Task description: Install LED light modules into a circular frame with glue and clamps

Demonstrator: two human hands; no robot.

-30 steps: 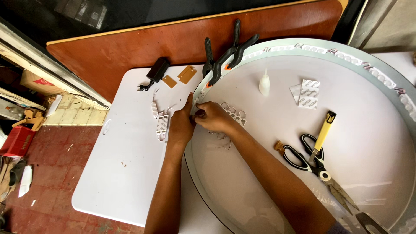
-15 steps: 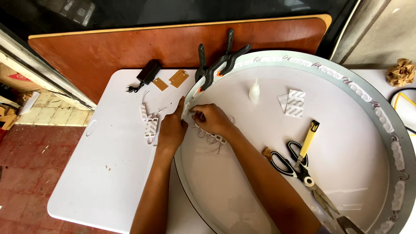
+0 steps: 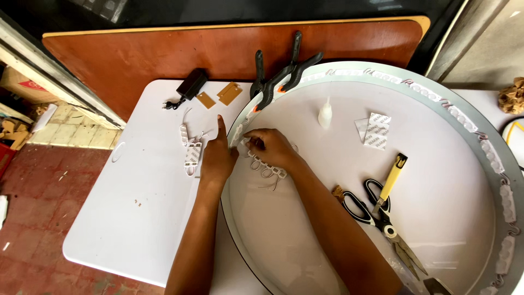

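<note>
A large round white sign pan (image 3: 436, 229) with a raised rim lies on a white table (image 3: 125, 218). My left hand (image 3: 217, 155) rests flat against the outside of the rim's left side, fingers pointing up. Just inside that rim, my right hand (image 3: 268, 146) pinches a small white light module on a wired chain of modules (image 3: 267, 168), pressing it toward the wall. More modules line the inside of the rim at the right (image 3: 502, 180). Another loose bunch of modules (image 3: 191, 150) lies on the table by my left hand.
Black spring clamps (image 3: 281, 74) grip the rim at the top. Inside the pan lie a small glue bottle (image 3: 325, 113), adhesive pad sheets (image 3: 376, 130), a yellow utility knife (image 3: 391, 177) and black scissors (image 3: 376, 210). A black power adapter (image 3: 191, 84) and brown cards (image 3: 221, 95) lie near a brown board (image 3: 164, 49).
Both hands stay at the same spot on the rim, the right one working a module against the wall. The camera view has shifted left and down, so the pan appears further right.
</note>
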